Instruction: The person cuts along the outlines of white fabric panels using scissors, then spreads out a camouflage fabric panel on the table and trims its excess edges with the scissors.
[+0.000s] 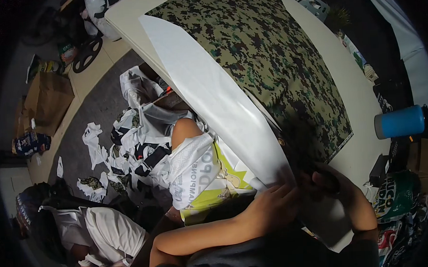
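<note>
A large sheet of camouflage-print fabric lies across the table, with a plain white strip along its left side. My left hand has its fingers closed on the near end of that strip. Large scissors with dark handles are in my right hand, their blades pointing away between the white strip and the camouflage print. Shadow hides most of the scissors and some of the right fingers. Below my hands, a white piece hangs over the near edge.
The pale table bears a blue cylindrical container on the right. White and dark scraps litter the floor at left. A person in a white shirt sits lower left. A brown paper bag stands behind.
</note>
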A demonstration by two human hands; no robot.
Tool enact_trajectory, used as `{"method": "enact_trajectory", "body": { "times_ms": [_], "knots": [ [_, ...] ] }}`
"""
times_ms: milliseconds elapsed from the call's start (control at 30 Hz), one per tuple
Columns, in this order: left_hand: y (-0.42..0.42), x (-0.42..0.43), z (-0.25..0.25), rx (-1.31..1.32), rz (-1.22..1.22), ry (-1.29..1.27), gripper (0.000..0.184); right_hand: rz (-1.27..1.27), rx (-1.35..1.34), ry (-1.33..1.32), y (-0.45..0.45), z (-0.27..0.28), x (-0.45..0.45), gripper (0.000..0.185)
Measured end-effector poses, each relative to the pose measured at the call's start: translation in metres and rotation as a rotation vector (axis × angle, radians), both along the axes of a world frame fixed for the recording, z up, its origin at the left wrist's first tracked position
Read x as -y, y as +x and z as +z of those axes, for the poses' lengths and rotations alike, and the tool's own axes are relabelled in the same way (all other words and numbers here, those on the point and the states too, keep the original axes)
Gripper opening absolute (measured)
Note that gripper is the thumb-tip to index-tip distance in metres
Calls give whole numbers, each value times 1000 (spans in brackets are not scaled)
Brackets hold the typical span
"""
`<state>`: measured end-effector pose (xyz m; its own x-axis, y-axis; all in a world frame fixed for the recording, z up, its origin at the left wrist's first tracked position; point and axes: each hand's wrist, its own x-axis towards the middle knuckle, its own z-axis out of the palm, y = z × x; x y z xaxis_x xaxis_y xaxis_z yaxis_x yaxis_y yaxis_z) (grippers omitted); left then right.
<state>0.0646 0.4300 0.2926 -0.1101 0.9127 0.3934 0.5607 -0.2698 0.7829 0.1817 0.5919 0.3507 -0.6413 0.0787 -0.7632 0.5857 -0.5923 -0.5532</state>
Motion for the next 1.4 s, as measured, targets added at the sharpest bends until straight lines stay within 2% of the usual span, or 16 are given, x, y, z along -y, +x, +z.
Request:
{"method": "enact_trajectory", "body": {
  "times_ms": [233, 400, 467, 533, 567, 733, 867, 1067, 1200, 1400],
  "knots": [
    [0, 0, -1, -39, -17, 52, 19, -90, 130, -53, -8, 12, 2, 32],
    [0, 0, 4, -128, -34, 42, 16, -117, 357, 149, -22, 24, 8, 34],
    [2, 1, 4, -60, -41, 27, 16, -111, 210, 55, -22, 13, 3, 35],
    [2, 2, 4, 5, -41, 17, 17, -97, 57, -32, -22, 4, -1, 45],
    [2, 1, 4, 3, -38, 20, 17, -95, 56, -28, -23, 3, -2, 45],
    [5, 0, 0, -148, -96, 108, 14, -48, -47, -11, -22, 0, -5, 49],
    [10, -1, -2, -124, -101, 113, 13, -18, -119, -87, -18, 2, -10, 18],
    [13, -1, -5, -104, -140, 95, 11, 1, -99, -83, -22, 10, -12, 18],
    [14, -1, -7, -44, -156, 118, 10, 15, -50, 62, -24, 12, -10, 20],
    [12, -3, -6, -23, -195, 125, 10, 41, -47, 80, -28, 17, -12, 20]
  ]
}}
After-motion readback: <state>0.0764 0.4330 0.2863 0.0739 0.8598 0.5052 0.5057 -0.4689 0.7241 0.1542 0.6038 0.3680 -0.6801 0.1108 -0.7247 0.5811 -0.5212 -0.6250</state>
